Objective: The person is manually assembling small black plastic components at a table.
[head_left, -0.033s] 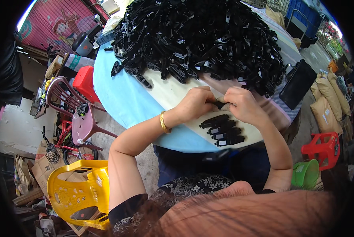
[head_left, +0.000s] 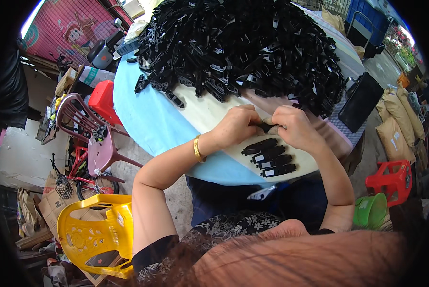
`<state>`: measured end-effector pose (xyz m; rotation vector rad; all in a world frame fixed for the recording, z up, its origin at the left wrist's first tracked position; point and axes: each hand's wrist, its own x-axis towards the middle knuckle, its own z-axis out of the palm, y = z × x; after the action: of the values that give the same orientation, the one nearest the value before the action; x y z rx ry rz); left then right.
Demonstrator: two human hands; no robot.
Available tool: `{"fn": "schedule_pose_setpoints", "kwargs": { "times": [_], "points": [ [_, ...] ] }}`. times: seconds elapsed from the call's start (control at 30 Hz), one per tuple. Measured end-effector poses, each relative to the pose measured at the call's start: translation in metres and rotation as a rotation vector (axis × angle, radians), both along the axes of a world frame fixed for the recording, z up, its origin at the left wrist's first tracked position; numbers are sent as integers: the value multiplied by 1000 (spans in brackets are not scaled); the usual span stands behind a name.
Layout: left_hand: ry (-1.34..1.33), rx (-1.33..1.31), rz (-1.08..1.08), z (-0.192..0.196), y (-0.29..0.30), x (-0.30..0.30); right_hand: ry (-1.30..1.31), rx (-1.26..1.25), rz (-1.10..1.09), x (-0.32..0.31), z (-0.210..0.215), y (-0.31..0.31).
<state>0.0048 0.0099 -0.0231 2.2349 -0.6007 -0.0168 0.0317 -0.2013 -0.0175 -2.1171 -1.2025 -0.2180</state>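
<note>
Just over the near part of the cloth-covered table (head_left: 152, 125), both hands meet with fingertips pinched together. My left hand (head_left: 237, 125), a gold bangle at its wrist, and my right hand (head_left: 293, 125) close on a small black plastic part (head_left: 267, 127), mostly hidden by the fingers. Directly below them, several flat black plastic parts (head_left: 272, 155) lie side by side in a slanted row, some with a pale patch. Beyond the hands rises a large heap of similar black plastic parts (head_left: 243, 48).
A black phone-like slab (head_left: 361, 102) lies at the table's right. Left of the table stand a pink chair (head_left: 102, 150), a red stool (head_left: 104, 102) and a yellow chair (head_left: 97, 234). On the right are a red stool (head_left: 391, 182), a green bucket (head_left: 370, 210) and brown sacks (head_left: 396, 129).
A shiny, blurred thing over my lap at the table's near edge looks brighter and has shifted slightly. Both hands stay in place.
</note>
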Motion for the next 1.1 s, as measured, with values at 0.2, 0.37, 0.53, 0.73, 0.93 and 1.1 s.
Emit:
{"fn": "schedule_pose_setpoints", "kwargs": {
  "times": [0.2, 0.37, 0.53, 0.73, 0.93, 1.1],
  "points": [
    [-252, 8, -47, 15, 36, 18, 367, -166, 52, -10, 25, -19],
    [-283, 485, 510, 19, 71, 27, -145, -182, -490, 1, 23, -48],
    [-379, 567, 380, -3, 33, 21, -152, -262, -512, 8, -3, -47],
    [-287, 64, 125, 7, -1, -5, -308, -264, -506, 1, 4, -33],
    [-328, 112, 32, 1, 5, 1, -171, -295, -481, 2, 2, -27],
    [-334, 188, 4, 5, 3, -2, 92, -100, -432, -2, 8, -27]
  ]
}}
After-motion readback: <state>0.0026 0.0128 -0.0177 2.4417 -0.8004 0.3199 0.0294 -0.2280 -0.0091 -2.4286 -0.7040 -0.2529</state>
